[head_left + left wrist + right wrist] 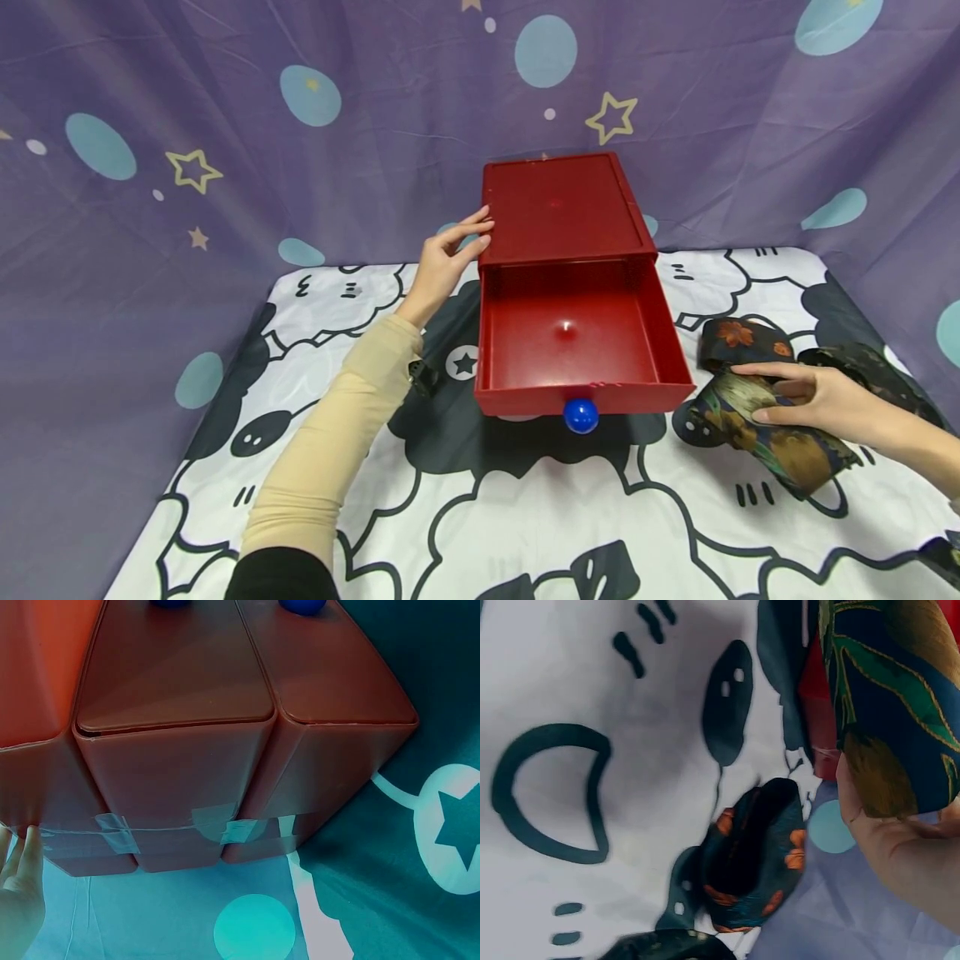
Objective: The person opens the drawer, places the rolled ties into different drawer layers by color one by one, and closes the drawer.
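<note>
My left hand [444, 265] rests its fairly straight fingers against the left side of a red drawer unit [558, 208]. The unit's top drawer [562, 333] is pulled out and looks bare inside, with a blue knob [581, 416] on its front. Over at the right, my right hand [828, 404] pinches a rolled floral cloth [806, 458] between thumb and fingers. In the right wrist view this cloth [892, 697] shows navy, green and brown leaves, apart from the table. Beside it sits a dark roll with orange flowers [750, 337], hollow in the middle.
Another dark patterned cloth [877, 375] lies to the right, partly behind my right hand. Clear tape [120, 834] runs along the unit's side across its stacked drawers. A purple curtain [405, 108] hangs behind the table's cartoon-print cloth [525, 508].
</note>
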`<state>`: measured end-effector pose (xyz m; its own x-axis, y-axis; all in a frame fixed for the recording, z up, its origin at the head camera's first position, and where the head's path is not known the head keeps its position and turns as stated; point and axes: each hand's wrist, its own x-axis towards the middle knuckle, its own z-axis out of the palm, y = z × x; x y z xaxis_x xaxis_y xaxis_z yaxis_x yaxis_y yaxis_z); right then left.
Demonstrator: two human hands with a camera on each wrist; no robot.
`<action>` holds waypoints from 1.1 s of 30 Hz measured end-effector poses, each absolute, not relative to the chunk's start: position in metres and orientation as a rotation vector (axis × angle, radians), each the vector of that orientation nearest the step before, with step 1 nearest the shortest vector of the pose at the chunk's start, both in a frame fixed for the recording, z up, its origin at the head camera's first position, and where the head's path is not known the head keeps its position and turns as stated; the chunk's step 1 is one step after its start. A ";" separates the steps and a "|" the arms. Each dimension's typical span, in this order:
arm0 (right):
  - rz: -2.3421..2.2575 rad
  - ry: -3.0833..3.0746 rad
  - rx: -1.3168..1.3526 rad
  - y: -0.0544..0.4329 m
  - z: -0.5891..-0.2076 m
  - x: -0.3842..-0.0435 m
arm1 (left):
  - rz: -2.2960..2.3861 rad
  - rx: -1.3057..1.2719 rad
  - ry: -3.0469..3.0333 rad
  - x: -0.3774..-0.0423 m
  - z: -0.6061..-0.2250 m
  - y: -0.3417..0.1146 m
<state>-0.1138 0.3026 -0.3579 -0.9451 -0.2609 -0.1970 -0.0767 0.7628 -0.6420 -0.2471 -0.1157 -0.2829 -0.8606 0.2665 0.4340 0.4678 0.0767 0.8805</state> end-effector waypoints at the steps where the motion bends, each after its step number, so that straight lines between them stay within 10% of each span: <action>1: -0.946 2.689 -0.242 0.302 -0.356 -0.114 | -1.890 -0.751 -2.184 -0.247 -0.283 -0.116; 33: -0.867 2.722 -0.161 0.296 -0.270 -0.125 | -1.885 -0.750 -2.166 -0.247 -0.283 -0.115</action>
